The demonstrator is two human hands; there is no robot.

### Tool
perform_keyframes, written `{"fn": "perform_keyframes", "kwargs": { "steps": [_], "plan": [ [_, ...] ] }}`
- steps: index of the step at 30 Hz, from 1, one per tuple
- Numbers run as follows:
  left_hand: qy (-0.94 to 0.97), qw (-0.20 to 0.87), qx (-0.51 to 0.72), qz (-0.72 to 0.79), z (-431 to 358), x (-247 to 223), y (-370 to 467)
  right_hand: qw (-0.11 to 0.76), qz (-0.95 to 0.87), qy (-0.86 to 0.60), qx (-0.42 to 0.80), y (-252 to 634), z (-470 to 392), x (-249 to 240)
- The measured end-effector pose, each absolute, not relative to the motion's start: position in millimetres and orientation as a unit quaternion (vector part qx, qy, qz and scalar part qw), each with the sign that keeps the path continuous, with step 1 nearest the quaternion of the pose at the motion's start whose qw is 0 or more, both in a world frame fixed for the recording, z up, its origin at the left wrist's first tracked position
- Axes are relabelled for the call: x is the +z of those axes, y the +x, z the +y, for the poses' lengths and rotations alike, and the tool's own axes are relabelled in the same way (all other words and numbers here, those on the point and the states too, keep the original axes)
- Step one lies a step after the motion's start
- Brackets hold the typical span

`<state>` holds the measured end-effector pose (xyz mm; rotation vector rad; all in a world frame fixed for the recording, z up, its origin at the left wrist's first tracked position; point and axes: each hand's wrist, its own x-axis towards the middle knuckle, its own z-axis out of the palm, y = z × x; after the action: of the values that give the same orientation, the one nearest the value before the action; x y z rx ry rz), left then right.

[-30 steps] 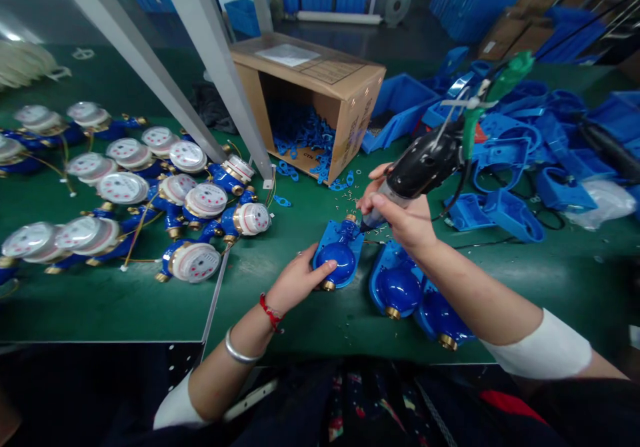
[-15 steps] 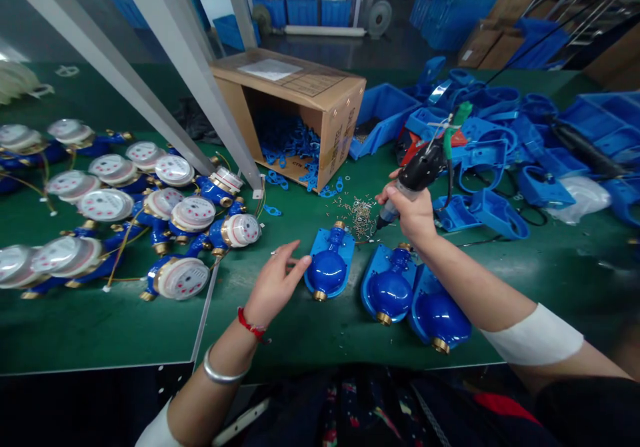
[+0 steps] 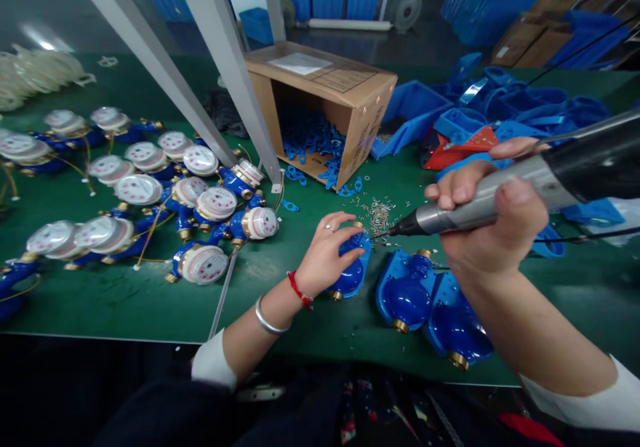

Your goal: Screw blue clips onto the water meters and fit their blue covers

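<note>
My right hand (image 3: pixel 500 233) is wrapped round an electric screwdriver (image 3: pixel 530 183), grey and black, held slantwise. Its dark tip points left, close to a pile of small screws (image 3: pixel 381 215). My left hand (image 3: pixel 327 253), fingers spread, lies over a blue meter body (image 3: pixel 354 275) seated on a light-blue plastic base. That hand hides much of the body; whether it presses on it I cannot tell. To the right stand a second blue meter body (image 3: pixel 406 295) and a third meter body (image 3: pixel 453 327), partly behind my right forearm.
A cardboard box (image 3: pixel 370 127) on its side holds small blue parts (image 3: pixel 310 133). Behind it is a blue bin (image 3: pixel 413 110). Many blue plastic housings (image 3: pixel 525 97) lie heaped at right. Several water meters with clear lids (image 3: pixel 205 263) cover the left, near slanted grey posts (image 3: pixel 225 67).
My left hand has moved right, from beside the nearest meter body to over it. The screwdriver has swung from steep to nearly level, its tip still by the screws. The view has shifted.
</note>
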<state>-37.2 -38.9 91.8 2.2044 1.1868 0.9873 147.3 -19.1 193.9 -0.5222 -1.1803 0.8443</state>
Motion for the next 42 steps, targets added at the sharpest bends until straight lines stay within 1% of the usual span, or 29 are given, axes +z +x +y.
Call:
{"fn": "perform_keyframes", "kwargs": {
  "steps": [11,19,29,31,38,42],
  "plan": [
    [0.804,0.194,0.373,0.421,-44,98,-39,0.699,-0.516,-0.234,0.437,128,-36,209],
    [0.800,0.189,0.374,0.430,-48,100,-41,0.695,-0.518,-0.226,0.444,126,-37,214],
    [0.777,0.251,0.400,0.417,-49,100,-39,0.693,-0.532,-0.216,0.437,123,-40,218],
    [0.785,0.240,0.394,0.413,-50,100,-39,0.691,-0.530,-0.223,0.439,122,-41,218],
    [0.824,0.143,0.351,0.421,-53,102,-40,0.677,-0.542,-0.217,0.449,119,-40,215],
    [0.838,0.119,0.328,0.420,-53,104,-41,0.670,-0.556,-0.239,0.431,117,-37,213]
  ]
}}
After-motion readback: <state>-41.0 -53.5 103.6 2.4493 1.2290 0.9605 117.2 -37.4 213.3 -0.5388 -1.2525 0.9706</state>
